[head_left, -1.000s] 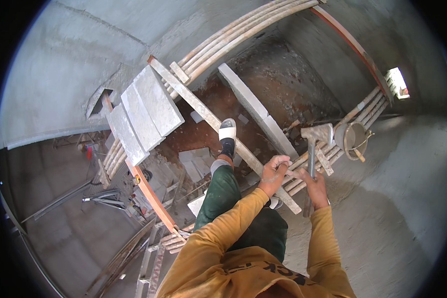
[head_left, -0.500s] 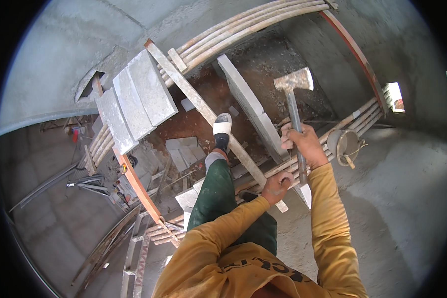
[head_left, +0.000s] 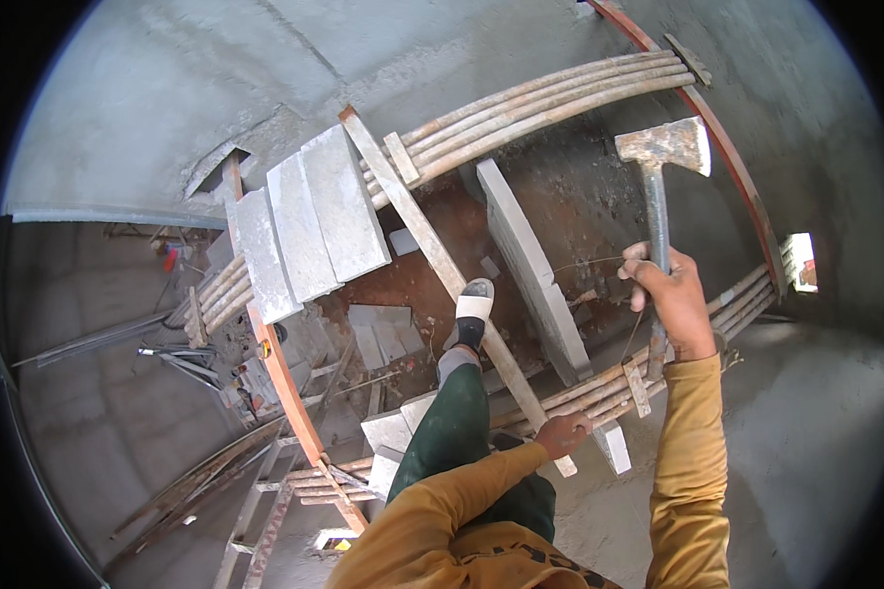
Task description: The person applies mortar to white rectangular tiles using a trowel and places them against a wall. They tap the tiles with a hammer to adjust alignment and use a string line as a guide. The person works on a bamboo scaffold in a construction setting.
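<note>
My right hand (head_left: 676, 294) is wrapped round the dark handle of a hatchet (head_left: 663, 147), which stands upright with its rusty, mortar-stained head up. A thin wire (head_left: 584, 263) runs by its fingertips; I cannot tell whether they pinch it. My left hand (head_left: 565, 437) is closed beside the near poles (head_left: 614, 388), close to the lower end of a long wooden plank (head_left: 432, 245); whatever it grips is hidden. My foot in a white-strapped sandal (head_left: 475, 302) rests on that plank. To the right of the foot, a long grey block slab (head_left: 525, 260) stands on edge.
Pale slabs (head_left: 309, 216) lie across the far poles (head_left: 540, 103) at left. Orange beams (head_left: 290, 383) cross both ends of the poles. Below are broken blocks (head_left: 383, 334), rubble and a ladder (head_left: 255, 520). A grey plastered wall (head_left: 413, 49) rises behind.
My right hand and the hatchet have moved right and now cover the hanging bucket. The left hand has shifted slightly right and down. The whole view has shifted.
</note>
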The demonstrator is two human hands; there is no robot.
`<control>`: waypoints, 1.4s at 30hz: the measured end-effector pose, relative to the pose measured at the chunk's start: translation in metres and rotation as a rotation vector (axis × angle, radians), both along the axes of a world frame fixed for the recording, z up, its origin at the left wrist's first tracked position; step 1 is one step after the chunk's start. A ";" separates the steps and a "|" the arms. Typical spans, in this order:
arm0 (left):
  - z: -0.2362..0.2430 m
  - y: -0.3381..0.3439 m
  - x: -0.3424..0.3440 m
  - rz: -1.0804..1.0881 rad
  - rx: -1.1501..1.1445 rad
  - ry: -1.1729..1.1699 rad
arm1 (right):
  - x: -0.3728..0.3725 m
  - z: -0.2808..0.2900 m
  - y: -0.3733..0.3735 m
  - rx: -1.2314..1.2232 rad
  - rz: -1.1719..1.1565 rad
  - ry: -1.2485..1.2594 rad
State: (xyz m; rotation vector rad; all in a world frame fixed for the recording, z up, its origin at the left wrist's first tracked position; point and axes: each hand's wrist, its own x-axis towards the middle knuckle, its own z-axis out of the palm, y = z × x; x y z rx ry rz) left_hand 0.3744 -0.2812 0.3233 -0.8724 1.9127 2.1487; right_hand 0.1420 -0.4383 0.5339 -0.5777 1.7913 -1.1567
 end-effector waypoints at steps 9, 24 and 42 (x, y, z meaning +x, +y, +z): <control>-0.074 -0.127 0.052 0.584 -0.159 0.019 | -0.022 -0.003 -0.026 0.038 -0.033 0.205; -0.279 -0.396 0.217 0.641 -0.663 -1.154 | -0.065 -0.170 -0.077 0.201 0.041 0.443; -0.381 -0.612 0.223 0.518 -0.960 -1.189 | -0.098 -0.429 -0.216 0.248 0.340 0.510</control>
